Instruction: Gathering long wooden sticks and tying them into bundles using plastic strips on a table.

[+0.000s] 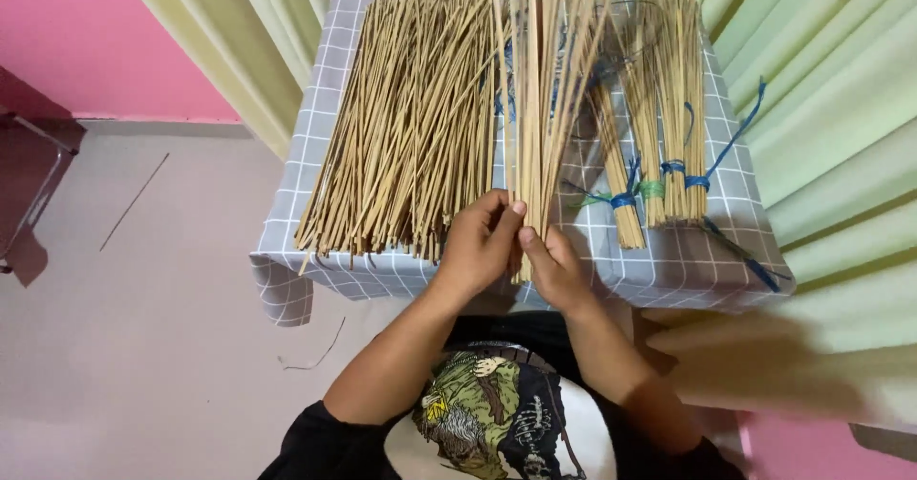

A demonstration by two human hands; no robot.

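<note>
A handful of thin tan sticks [543, 107] is being held upright between two hands at the near edge of a small surface [669, 270] covered by a grey checked cloth. The left hand [478, 246] is being closed around the lower ends of the sticks, and the right hand [554, 270] is being pinched against them from the other side; both grips are clenched on the handful.

A loose pile of sticks [401, 127] is lying just to the left, and tied bundles [659, 146] bound with blue string are lying to the right.

The held sticks are fanning apart at the top, so a slackened grip would likely be letting some slide down into the lap or onto the floor [143, 346]. The loose pile is reaching the near edge, and a nudge from the left forearm could be pushing sticks over it. Little bare cloth is being left between pile and bundles. Curtains [831, 136] are crowding the right side; open floor is lying to the left.
</note>
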